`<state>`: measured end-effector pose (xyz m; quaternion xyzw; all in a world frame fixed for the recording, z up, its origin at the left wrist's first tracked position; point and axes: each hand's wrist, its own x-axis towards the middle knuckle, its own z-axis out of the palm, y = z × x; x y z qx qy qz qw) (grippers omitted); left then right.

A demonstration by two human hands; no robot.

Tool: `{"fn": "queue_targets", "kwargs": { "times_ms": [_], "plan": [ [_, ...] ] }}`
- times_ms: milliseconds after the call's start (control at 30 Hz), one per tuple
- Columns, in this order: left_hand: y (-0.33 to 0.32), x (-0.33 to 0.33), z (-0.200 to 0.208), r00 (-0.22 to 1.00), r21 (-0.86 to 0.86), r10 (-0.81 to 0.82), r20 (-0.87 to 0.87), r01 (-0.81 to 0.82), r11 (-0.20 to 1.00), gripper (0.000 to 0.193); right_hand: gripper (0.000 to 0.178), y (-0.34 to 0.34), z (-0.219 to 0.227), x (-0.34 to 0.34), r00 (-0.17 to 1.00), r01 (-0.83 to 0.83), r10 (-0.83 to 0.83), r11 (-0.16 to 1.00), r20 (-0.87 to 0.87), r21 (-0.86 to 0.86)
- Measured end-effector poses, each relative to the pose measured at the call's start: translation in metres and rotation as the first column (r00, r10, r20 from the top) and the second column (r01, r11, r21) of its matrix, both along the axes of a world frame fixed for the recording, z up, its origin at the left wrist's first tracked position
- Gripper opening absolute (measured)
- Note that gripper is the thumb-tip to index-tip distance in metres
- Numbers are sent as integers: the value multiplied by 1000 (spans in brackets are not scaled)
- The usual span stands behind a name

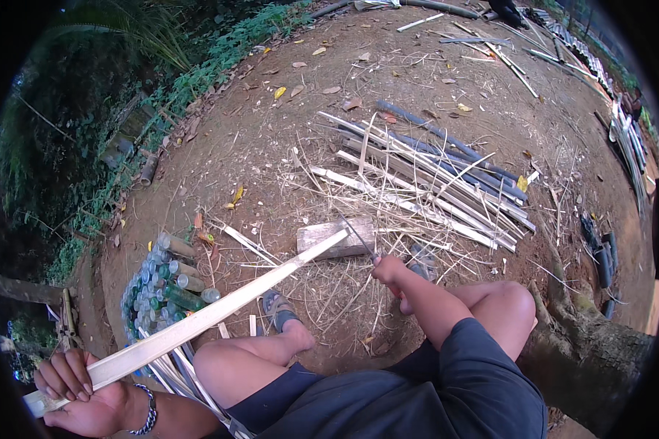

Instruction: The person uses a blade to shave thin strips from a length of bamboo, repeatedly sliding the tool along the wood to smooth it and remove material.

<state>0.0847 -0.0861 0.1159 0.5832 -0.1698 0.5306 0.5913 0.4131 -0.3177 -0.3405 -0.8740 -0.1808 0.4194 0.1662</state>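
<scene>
My left hand [84, 391], with a chain bracelet on its wrist, is closed around the near end of a long, pale split bamboo strip [220, 311]. The strip slants up and away to the right, its far end over a short wooden log [316, 238] on the ground. A knife [359, 237] with a thin dark blade is gripped in my right hand [390, 271]. Its blade crosses at the strip's far end, above the log; whether it has cut into the strip I cannot tell. Most of the knife's handle is hidden by my fingers.
Beyond the log lies a pile of split bamboo strips [425, 194] with dark poles [447, 139]. Plastic bottles [161, 282] are heaped at left. More strips lie beside my left leg. A tree trunk [593, 351] stands at right. Shavings litter the dirt.
</scene>
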Motion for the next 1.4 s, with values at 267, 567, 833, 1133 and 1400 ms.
{"fn": "queue_targets", "kwargs": {
  "times_ms": [267,567,833,1133,1400],
  "plan": [
    [-21,-18,-14,993,72,-92,74,87,994,63,25,32,155,-103,987,-130,75,896,143,425],
    [-56,-27,-27,984,-14,82,159,-81,997,46,26,13,188,-150,985,-159,108,864,132,477],
    [-56,-28,-30,981,-7,-30,189,32,999,45,29,2,194,-153,981,-176,101,820,165,544],
    [-53,-24,-23,982,-13,-5,188,8,1000,47,28,-12,122,-116,990,-59,-4,890,138,452],
    [-35,-10,-13,963,64,-221,151,214,975,54,26,-14,76,-92,989,43,-93,922,111,385]
  ]
}}
